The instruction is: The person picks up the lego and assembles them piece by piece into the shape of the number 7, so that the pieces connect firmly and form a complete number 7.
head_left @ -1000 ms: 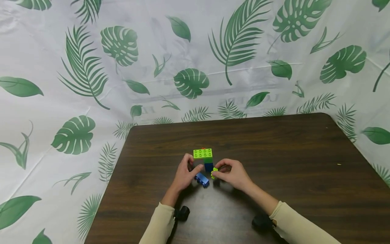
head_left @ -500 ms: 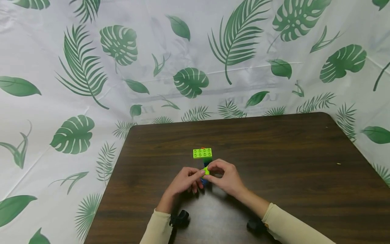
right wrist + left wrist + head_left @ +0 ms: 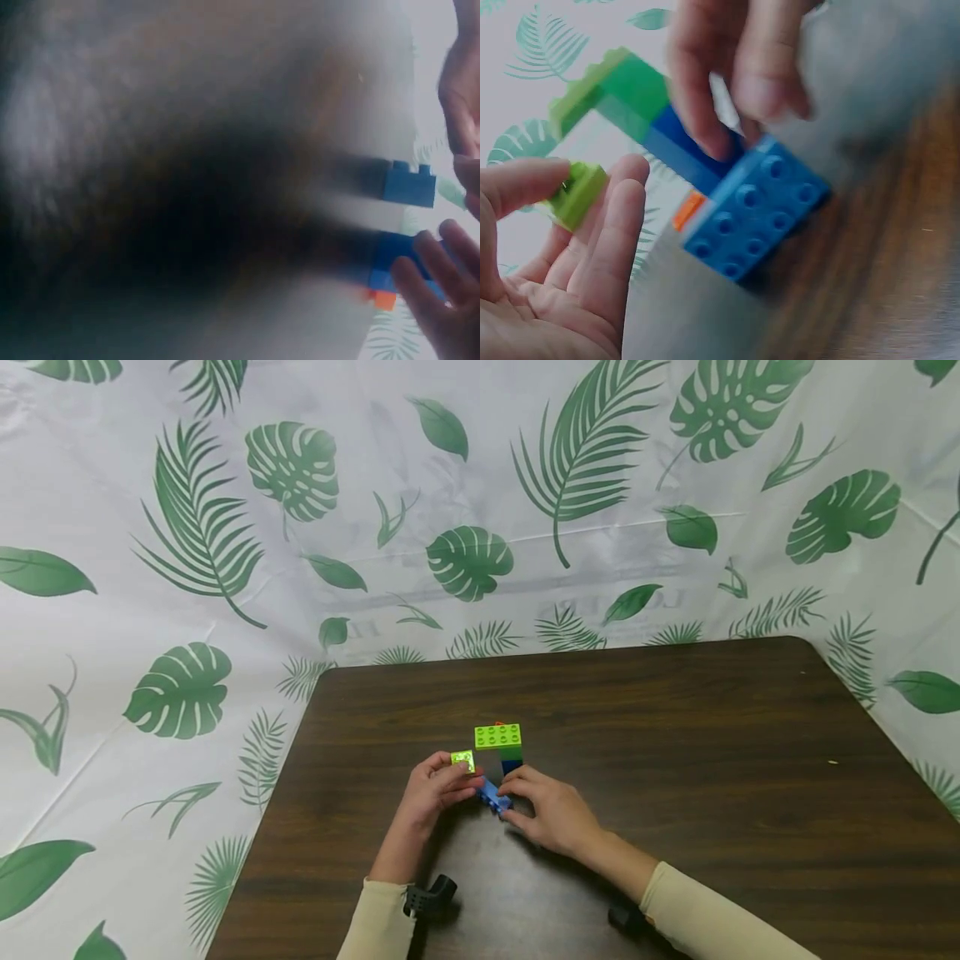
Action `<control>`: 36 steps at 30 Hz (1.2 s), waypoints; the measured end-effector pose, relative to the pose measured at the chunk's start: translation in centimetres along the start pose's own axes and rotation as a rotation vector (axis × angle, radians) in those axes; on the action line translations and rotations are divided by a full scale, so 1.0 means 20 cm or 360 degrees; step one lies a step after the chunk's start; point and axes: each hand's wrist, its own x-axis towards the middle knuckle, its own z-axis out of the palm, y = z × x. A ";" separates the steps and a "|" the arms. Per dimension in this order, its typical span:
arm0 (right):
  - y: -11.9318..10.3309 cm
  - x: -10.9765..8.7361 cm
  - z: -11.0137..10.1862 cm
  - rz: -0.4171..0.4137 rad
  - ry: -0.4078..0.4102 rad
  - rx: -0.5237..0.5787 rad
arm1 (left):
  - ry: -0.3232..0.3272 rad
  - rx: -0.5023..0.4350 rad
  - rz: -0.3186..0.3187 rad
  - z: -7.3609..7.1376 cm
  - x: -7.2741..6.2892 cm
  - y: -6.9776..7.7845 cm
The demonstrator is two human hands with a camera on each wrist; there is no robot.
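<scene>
We see a dark wooden table (image 3: 675,752) under the grip, and a white leaf-print backdrop (image 3: 465,510) hanging behind and beside it.

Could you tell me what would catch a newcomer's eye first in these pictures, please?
Most striking is the small stack of bright bricks, lime green on top, standing mid-table on the dark wooden table. Just in front of it, the left hand holds a small lime green brick, while the right hand touches a blue brick lying on the table. Behind everything hangs a white cloth printed with big green leaves.
</scene>
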 end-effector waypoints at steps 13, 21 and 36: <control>0.01 0.02 0.07 0.0055 -0.0070 -0.0130 | 0.0033 -0.0084 -0.0077 0.03 0.04 0.18; 0.01 0.01 0.04 0.0200 -0.0158 -0.0033 | 0.0000 -0.0007 -0.0112 0.04 0.07 0.22; 0.01 0.00 0.01 0.0260 -0.0316 -0.0243 | -0.0046 0.0060 -0.0067 0.05 0.08 0.23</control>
